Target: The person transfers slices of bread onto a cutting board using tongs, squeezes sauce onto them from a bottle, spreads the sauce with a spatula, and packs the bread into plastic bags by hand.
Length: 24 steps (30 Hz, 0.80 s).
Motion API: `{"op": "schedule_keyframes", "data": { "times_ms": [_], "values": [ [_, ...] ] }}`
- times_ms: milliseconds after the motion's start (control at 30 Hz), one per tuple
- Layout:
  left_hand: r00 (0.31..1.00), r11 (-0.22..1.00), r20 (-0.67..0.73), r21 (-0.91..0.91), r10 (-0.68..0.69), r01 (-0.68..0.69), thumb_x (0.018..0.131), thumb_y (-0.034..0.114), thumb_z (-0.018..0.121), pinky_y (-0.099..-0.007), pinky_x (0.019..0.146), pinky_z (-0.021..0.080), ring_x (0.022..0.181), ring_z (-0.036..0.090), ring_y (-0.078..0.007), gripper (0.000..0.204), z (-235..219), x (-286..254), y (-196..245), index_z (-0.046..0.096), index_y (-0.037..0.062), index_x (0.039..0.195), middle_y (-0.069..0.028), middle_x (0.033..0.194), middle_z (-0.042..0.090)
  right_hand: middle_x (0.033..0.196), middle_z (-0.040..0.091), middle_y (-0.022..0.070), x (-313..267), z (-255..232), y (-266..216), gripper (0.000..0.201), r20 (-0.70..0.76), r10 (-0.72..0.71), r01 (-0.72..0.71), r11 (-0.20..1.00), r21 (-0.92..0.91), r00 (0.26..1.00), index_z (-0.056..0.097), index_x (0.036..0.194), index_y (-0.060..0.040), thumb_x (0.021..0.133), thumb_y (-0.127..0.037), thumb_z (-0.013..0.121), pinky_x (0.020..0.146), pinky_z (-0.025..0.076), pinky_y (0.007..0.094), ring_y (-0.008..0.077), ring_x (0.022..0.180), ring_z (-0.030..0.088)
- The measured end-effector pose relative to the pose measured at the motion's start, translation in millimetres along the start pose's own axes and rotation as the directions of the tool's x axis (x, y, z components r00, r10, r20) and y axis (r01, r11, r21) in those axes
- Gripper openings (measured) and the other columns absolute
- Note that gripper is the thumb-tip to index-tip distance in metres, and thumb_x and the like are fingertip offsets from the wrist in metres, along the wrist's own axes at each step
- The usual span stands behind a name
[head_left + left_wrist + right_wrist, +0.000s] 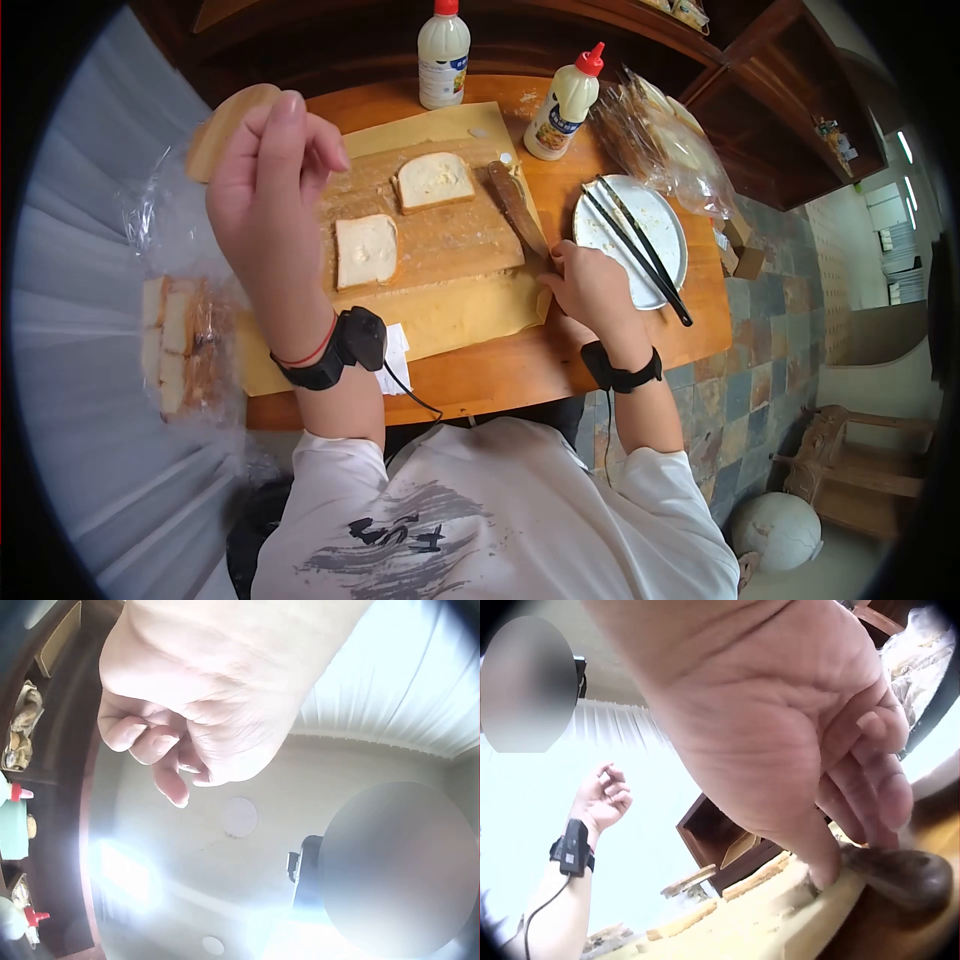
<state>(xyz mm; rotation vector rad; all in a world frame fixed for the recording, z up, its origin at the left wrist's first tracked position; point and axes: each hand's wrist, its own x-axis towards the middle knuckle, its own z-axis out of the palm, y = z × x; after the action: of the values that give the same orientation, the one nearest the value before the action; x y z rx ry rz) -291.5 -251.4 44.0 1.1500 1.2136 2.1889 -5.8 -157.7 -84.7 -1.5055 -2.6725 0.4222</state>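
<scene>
In the head view my left hand (270, 170) is raised over the left side of the table, its fingers loosely curled around nothing. The left wrist view shows the same hand (195, 705) with no object in it. At the board's right edge, my right hand (595, 285) pinches the handle of a brown wooden spreading knife (515, 205). Its blade lies along the wooden cutting board (450, 240). The knife's dark rounded handle end (911, 877) shows beyond my fingertips in the right wrist view. Two bread slices (436, 182) (366, 251) with a pale spread lie on the board.
Behind the board stand two red-capped squeeze bottles (443, 65) (562, 108). A white plate (597, 235) carrying black tongs (640, 240) sits at the right, with bagged bread (665, 135) behind. More bagged bread slices (175, 340) lie at the left. Yellow paper (450, 325) lies under the board.
</scene>
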Motion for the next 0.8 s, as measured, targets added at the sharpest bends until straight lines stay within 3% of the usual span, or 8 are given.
{"op": "schedule_keyframes", "data": {
  "times_ms": [267, 367, 467, 500, 567, 600, 667, 800],
  "values": [
    [0.986, 0.982, 0.043, -0.102, 0.162, -0.157, 0.106, 0.018, 0.059, -0.0197, 0.054, 0.031, 0.058, 0.045, -0.0041, 0.029, -20.3, -26.8, 36.7, 0.059, 0.0058, 0.08, -0.0019, 0.067, 0.059, 0.084, 0.071, 0.0274, -4.1, -5.0, -11.3, 0.019, -0.214, 0.001, 0.042, 0.98, 0.196, 0.977, 0.063, 0.101, 0.0023, 0.096, -0.016, 0.064, 0.075, 0.056, 0.0528, 0.046, 0.082, 0.069],
    [0.99, 0.988, 0.126, 0.148, -0.059, 0.04, 0.107, 0.018, 0.059, -0.0203, 0.055, 0.033, 0.06, 0.045, -0.0028, 0.028, -25.1, -38.0, 31.0, 0.061, 0.0074, 0.082, 0.0023, 0.067, 0.057, 0.086, 0.07, 0.0287, -0.3, -12.1, -32.0, 0.02, -0.214, 0.048, 0.01, 0.965, 0.262, 0.976, 0.06, 0.109, 0.0022, 0.098, -0.014, 0.06, 0.074, 0.055, 0.0547, 0.0478, 0.082, 0.068],
    [0.895, 0.851, 0.257, 0.482, -0.364, 0.208, 0.107, 0.02, 0.061, -0.0233, 0.056, 0.038, 0.061, 0.047, -0.0034, 0.025, -54.6, -62.8, 6.6, 0.065, 0.0033, 0.088, 0.0028, 0.067, 0.057, 0.093, 0.071, 0.0271, 2.8, -1.3, -46.0, 0.023, -0.253, -0.1, 0.161, 0.959, 0.232, 0.962, 0.059, 0.12, -0.0023, 0.1, -0.014, 0.057, 0.072, 0.055, 0.0542, 0.0479, 0.083, 0.068],
    [0.897, 0.85, 0.256, 0.487, -0.361, 0.203, 0.107, 0.02, 0.061, -0.0233, 0.056, 0.038, 0.061, 0.047, -0.0034, 0.025, -65.7, -71.5, 3.0, 0.065, 0.0033, 0.088, 0.0028, 0.067, 0.057, 0.095, 0.072, 0.0263, 3.4, 0.2, -53.0, 0.024, -0.265, -0.171, 0.231, 0.948, 0.218, 0.949, 0.06, 0.122, -0.0045, 0.101, -0.014, 0.055, 0.072, 0.055, 0.054, 0.0479, 0.084, 0.068],
    [0.676, 0.647, 0.322, 0.701, -0.662, 0.299, 0.105, 0.023, 0.064, -0.0268, 0.057, 0.041, 0.062, 0.051, -0.0065, 0.025, -87.8, -90.7, -2.1, 0.066, 0.0005, 0.093, -0.0006, 0.07, 0.061, 0.095, 0.072, 0.0223, 9.9, 15.2, -56.5, 0.033, -0.268, -0.189, 0.243, 0.952, 0.187, 0.945, 0.061, 0.132, -0.0113, 0.1, -0.013, 0.055, 0.071, 0.056, 0.0521, 0.0449, 0.083, 0.07],
    [0.679, 0.646, 0.32, 0.703, -0.661, 0.298, 0.105, 0.023, 0.064, -0.0268, 0.057, 0.041, 0.062, 0.051, -0.0065, 0.025, -96.8, -100.9, -5.6, 0.066, 0.0005, 0.093, -0.0006, 0.07, 0.061, 0.093, 0.072, 0.0207, 11.5, 19.0, -59.9, 0.037, -0.264, -0.201, 0.243, 0.96, 0.137, 0.943, 0.061, 0.135, -0.014, 0.099, -0.012, 0.055, 0.071, 0.057, 0.0508, 0.0431, 0.082, 0.07],
    [0.496, 0.45, 0.238, 0.814, -0.835, 0.367, 0.103, 0.023, 0.066, -0.0312, 0.061, 0.046, 0.065, 0.058, -0.012, 0.025, -110.4, -120.7, -14.3, 0.067, -0.0015, 0.096, -0.0067, 0.075, 0.066, 0.092, 0.069, 0.0178, 12.4, 17.9, -69.3, 0.034, -0.261, -0.176, 0.204, 0.976, 0.082, 0.949, 0.07, 0.132, -0.0188, 0.101, -0.016, 0.057, 0.071, 0.056, 0.0485, 0.0412, 0.082, 0.069],
    [0.56, 0.473, 0.241, 0.824, -0.792, 0.313, 0.101, 0.019, 0.066, -0.0348, 0.068, 0.051, 0.073, 0.066, -0.0197, 0.024, -127.1, -153.3, -39.4, 0.067, -0.0045, 0.101, -0.0135, 0.081, 0.071, 0.093, 0.07, 0.0163, 13.0, 5.4, -63.6, 0.034, -0.257, -0.175, 0.201, 0.977, 0.076, 0.95, 0.071, 0.131, -0.0189, 0.1, -0.016, 0.058, 0.07, 0.056, 0.0476, 0.0393, 0.081, 0.07]
  ]
}}
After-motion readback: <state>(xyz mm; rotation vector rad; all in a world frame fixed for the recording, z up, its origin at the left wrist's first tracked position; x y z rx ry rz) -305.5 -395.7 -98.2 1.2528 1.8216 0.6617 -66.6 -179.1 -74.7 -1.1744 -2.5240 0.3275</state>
